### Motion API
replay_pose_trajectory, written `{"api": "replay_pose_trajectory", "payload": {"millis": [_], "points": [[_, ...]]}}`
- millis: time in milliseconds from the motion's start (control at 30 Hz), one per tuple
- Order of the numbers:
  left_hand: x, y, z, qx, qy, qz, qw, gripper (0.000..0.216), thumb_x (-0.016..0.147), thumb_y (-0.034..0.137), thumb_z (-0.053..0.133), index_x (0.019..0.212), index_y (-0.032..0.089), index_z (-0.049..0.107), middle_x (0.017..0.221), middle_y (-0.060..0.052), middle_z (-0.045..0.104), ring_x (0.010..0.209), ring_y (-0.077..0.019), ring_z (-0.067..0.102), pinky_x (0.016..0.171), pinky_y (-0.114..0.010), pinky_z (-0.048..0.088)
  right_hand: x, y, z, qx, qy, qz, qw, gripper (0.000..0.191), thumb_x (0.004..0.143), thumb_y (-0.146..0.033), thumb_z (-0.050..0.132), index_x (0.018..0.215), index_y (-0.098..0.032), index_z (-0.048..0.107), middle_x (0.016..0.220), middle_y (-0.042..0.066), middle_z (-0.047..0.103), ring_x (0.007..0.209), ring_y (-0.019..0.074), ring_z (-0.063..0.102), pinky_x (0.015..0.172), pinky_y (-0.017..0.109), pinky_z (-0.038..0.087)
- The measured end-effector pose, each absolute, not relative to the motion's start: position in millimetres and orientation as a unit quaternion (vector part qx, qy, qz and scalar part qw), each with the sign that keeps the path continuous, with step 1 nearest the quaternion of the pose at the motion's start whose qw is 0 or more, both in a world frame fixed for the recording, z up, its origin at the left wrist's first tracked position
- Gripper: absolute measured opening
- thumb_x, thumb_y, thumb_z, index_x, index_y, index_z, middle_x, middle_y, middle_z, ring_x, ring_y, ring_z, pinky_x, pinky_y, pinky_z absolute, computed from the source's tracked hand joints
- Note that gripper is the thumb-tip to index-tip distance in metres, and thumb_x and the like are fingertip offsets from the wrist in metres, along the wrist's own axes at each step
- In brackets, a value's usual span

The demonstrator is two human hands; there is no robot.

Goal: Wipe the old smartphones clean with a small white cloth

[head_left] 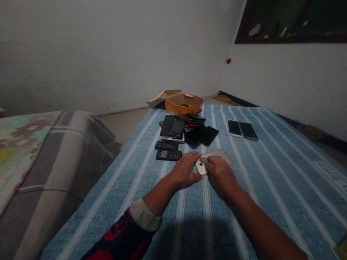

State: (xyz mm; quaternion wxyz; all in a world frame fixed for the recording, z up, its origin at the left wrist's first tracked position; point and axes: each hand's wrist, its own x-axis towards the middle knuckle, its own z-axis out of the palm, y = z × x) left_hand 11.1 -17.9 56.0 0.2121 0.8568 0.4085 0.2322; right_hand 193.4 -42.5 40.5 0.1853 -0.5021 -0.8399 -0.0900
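Observation:
A silver-white phone [217, 156] lies face down on the blue striped cloth [271, 173]. My left hand [185, 169] rests on its near left corner, fingers curled against the edge. My right hand [221, 173] presses on the near end of the same phone, with its fingers pinched at a small thing I cannot make out. Just beyond my left hand lie two black keypad phones [168, 154].
A pile of dark phones [187, 130] sits farther back, with an orange cardboard box [183, 104] behind it. Two smartphones [242, 129] lie side by side at the right. A folded grey mattress [62, 162] borders the cloth on the left. White walls stand behind.

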Motion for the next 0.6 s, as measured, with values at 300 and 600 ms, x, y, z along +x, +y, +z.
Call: {"api": "replay_pose_trajectory", "payload": {"millis": [300, 600], "points": [[11.1, -17.3, 55.9, 0.857, 0.408, 0.232, 0.214, 0.041, 0.069, 0.032, 0.073, 0.103, 0.02, 0.056, 0.11, -0.008, 0.062, 0.105, -0.0298, 0.058, 0.094, -0.044, 0.045, 190.5, -44.5, 41.0, -0.5, -0.841, -0.101, 0.179, 0.02, 0.092, -0.007, 0.054, 0.086, -0.016, 0.07, 0.085, 0.008, 0.062, 0.084, 0.0218, 0.05, 0.073, 0.032, 0.034], [10.1, -17.2, 54.0, 0.854, 0.409, 0.234, 0.219, 0.046, 0.068, 0.033, 0.076, 0.107, 0.019, 0.056, 0.115, -0.009, 0.062, 0.11, -0.0316, 0.057, 0.098, -0.045, 0.044, 186.1, -47.2, 43.5, -0.516, -0.833, -0.115, 0.163, 0.019, 0.093, -0.008, 0.056, 0.084, -0.017, 0.07, 0.085, 0.008, 0.063, 0.085, 0.0223, 0.051, 0.072, 0.032, 0.034]]}}
